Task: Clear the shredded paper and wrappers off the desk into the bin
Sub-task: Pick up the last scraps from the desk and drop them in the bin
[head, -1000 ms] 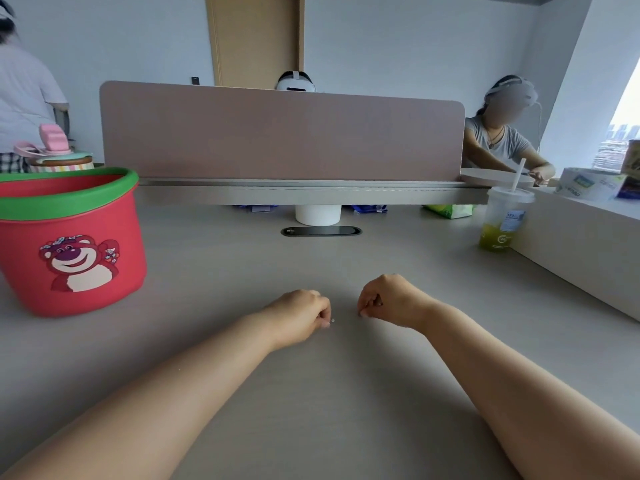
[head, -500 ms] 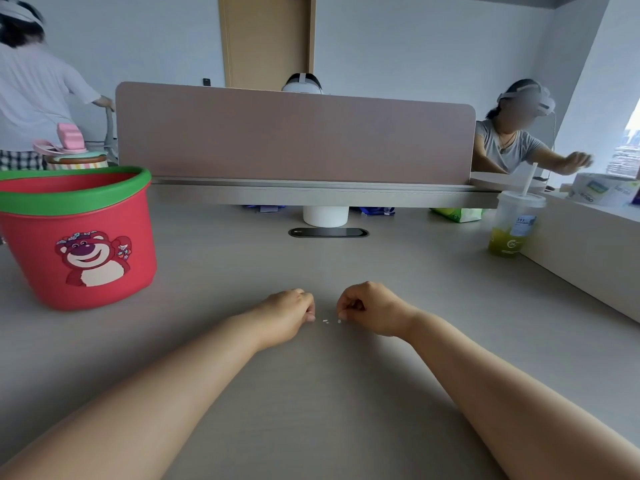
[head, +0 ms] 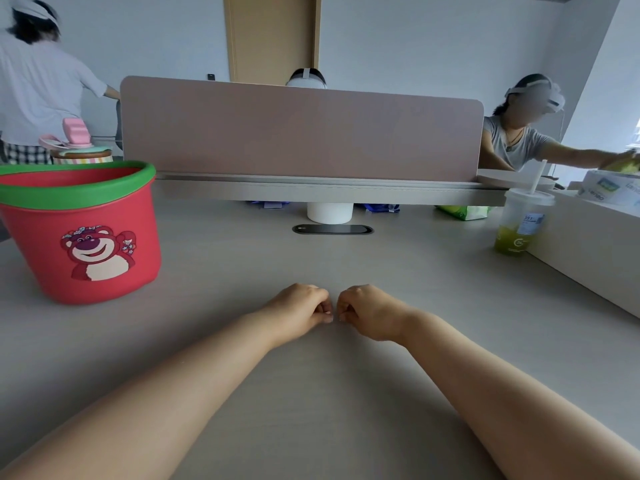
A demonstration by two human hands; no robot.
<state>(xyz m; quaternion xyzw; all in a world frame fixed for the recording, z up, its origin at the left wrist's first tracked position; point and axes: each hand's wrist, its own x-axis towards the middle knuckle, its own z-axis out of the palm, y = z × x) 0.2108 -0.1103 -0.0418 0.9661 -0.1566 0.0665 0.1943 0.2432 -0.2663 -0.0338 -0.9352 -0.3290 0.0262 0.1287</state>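
My left hand (head: 300, 311) and right hand (head: 369, 311) sit knuckle to knuckle on the tabletop (head: 329, 393) just ahead of me, both curled into loose fists with the fingertips tucked under and turned toward each other, almost touching. Whether either fist pinches a scrap of paper I cannot tell; anything caught between the fingers is too small to make out, and I see no shreds lying loose around them. My bare forearms run back toward me in a V from the two fists. The bin (head: 83, 233) stands upright on the tabletop well off to my left and a little farther out, its long axis vertical and its open mouth pointing straight up; it is red with a green rim, and the pink bear printed on its wall faces me. Straight beyond the hands lies a dark oval cable slot (head: 332, 229), and behind it a white cylinder (head: 329, 212) under the edge of the mauve divider panel (head: 301, 129). Off to my right, near a low white side wall, stands a clear lidded cup (head: 521, 223) with a straw and green drink in its bottom. Other people sit or stand past the divider.
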